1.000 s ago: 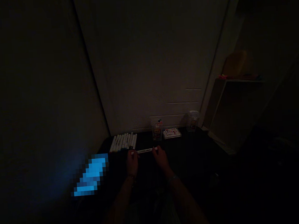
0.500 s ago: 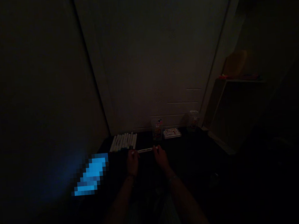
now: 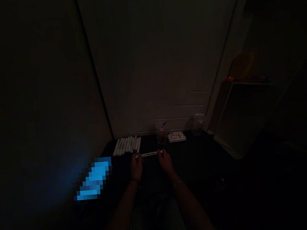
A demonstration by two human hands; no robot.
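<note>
A slim white marker (image 3: 149, 154) lies level between my two hands, with dark print along its barrel. At its left end, my left hand (image 3: 136, 165) is closed on it in a pinch. My right hand (image 3: 165, 160) grips the opposite end between thumb and fingers. Just beyond my left hand, a row of white markers (image 3: 127, 145) lies side by side on the dark table. Dim light hides the finer details of the fingers and the marker's tips.
Behind the hands stand a clear plastic container (image 3: 161, 137) and a flat pack of markers (image 3: 177, 137). Another clear container (image 3: 198, 124) is at the back right. A blurred glowing blue screen (image 3: 95, 180) is at left. To the right is a cabinet (image 3: 246, 114).
Almost nothing differs. Both hands keep hold of the marker in nearly the same place, and the view has shifted very slightly.
</note>
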